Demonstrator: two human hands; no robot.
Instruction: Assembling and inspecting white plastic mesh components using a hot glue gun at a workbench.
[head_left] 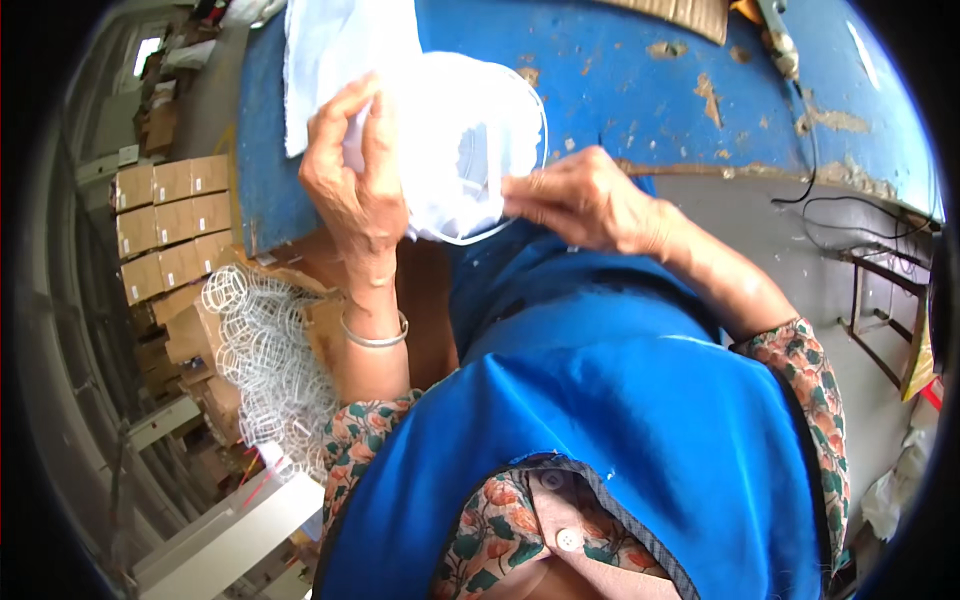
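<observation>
A: What's the item I'm looking at?

B: From my feed, a white mesh bag (470,150) stretched over a thin round wire ring (540,120). Fabric is sheer, translucent, bunched in folds toward the middle.

A: Pose?

B: Ring is tilted, its opening facing me, with the rim showing as an arc along the right and bottom. It's held up in front of the blue table, above the lap. Left part is hidden behind a hand, so I can't tell how the ring closes there.

A: State?

B: Fabric is gathered at the lower right edge of the ring and pulled taut there. I see no tears.
</observation>
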